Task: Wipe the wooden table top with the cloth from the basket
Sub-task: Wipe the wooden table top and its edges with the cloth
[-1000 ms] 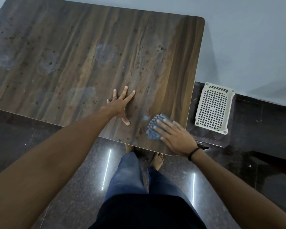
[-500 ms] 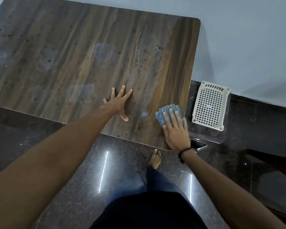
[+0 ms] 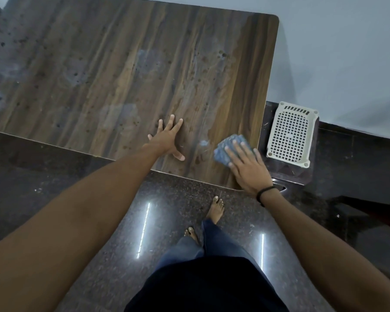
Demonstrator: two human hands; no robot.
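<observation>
The wooden table top (image 3: 126, 70) fills the upper left, with dark spots and pale smears across it. A folded blue cloth (image 3: 226, 147) lies near the table's near right corner. My right hand (image 3: 249, 166) presses flat on the cloth with straight fingers, covering its near part. My left hand (image 3: 168, 140) rests flat on the table with fingers spread, a little left of the cloth. The white plastic basket (image 3: 291, 134) stands off the table, to the right of its edge.
The basket sits on a dark low surface (image 3: 302, 176) beside the table. A pale wall (image 3: 336, 52) runs behind it. My bare feet (image 3: 215, 209) stand on the glossy dark floor below the table's near edge.
My right hand slid the cloth from near the table's front edge rightward and away, toward the right edge. My left hand stayed flat in place.
</observation>
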